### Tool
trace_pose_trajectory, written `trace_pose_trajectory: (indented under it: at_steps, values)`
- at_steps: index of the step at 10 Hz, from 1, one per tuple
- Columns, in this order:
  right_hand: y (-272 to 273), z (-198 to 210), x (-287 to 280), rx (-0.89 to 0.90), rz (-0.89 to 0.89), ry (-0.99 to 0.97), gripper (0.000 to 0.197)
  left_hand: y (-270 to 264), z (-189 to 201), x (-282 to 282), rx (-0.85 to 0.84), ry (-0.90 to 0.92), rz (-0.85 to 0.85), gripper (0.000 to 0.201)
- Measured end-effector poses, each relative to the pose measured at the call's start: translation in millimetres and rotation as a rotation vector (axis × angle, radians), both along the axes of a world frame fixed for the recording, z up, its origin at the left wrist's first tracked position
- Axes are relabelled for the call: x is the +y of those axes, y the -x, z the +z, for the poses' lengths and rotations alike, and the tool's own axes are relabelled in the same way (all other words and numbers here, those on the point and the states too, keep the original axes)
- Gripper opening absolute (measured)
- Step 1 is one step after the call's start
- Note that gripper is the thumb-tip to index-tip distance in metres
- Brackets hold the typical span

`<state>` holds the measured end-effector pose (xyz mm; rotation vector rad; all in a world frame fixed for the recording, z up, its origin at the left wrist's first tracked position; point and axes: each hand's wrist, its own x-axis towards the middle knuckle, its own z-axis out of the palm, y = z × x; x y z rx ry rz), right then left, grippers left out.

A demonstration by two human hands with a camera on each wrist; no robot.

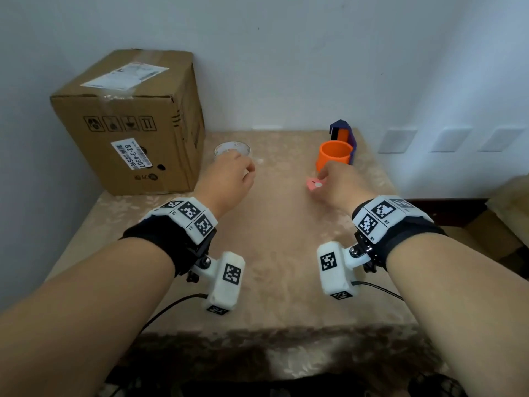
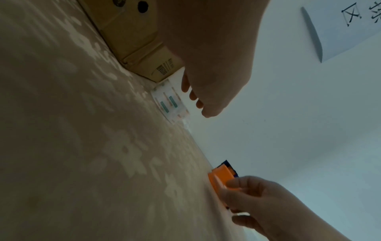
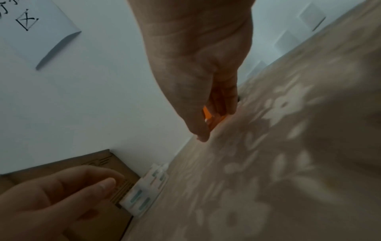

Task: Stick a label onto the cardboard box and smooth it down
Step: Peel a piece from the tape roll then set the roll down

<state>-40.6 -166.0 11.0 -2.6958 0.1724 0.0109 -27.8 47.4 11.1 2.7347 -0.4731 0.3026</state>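
The brown cardboard box stands at the table's back left corner, with white printed labels on its top and front. My right hand hovers just in front of an orange cup and pinches a small pink label with a white dot on it. My left hand hangs low over the table right of the box, fingers loosely curled and holding nothing. Just behind it lies a roll of clear tape. In the left wrist view the fingers hang above the roll.
A purple holder stands behind the orange cup against the white wall. The table wears a beige flowered cloth. Its right edge drops off beside my right forearm, and wall sockets sit low on the right wall.
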Motion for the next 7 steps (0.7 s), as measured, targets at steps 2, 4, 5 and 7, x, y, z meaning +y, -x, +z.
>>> trace_pose_trajectory:
  at_steps: [2,4,5,7]
  values:
    - [-45.7,-6.7,38.3,-0.043,-0.011,-0.129,0.031,-27.4,2.2,7.4,-0.052,0.067,0.025,0.021]
    - [-79.8,-21.2,55.5,0.006,-0.063,-0.077,0.036,-52.9,-2.1,9.1,-0.001,0.071,0.04,0.024]
    - [-95.7,-26.1,55.0,0.037,-0.088,-0.084,0.036,-60.1,-3.8,10.3,0.0,0.062,0.031,0.023]
    - [-88.1,-12.9,51.2,0.057,-0.074,-0.099,0.033,-61.4,-2.2,12.7,0.013,0.048,0.057,0.023]
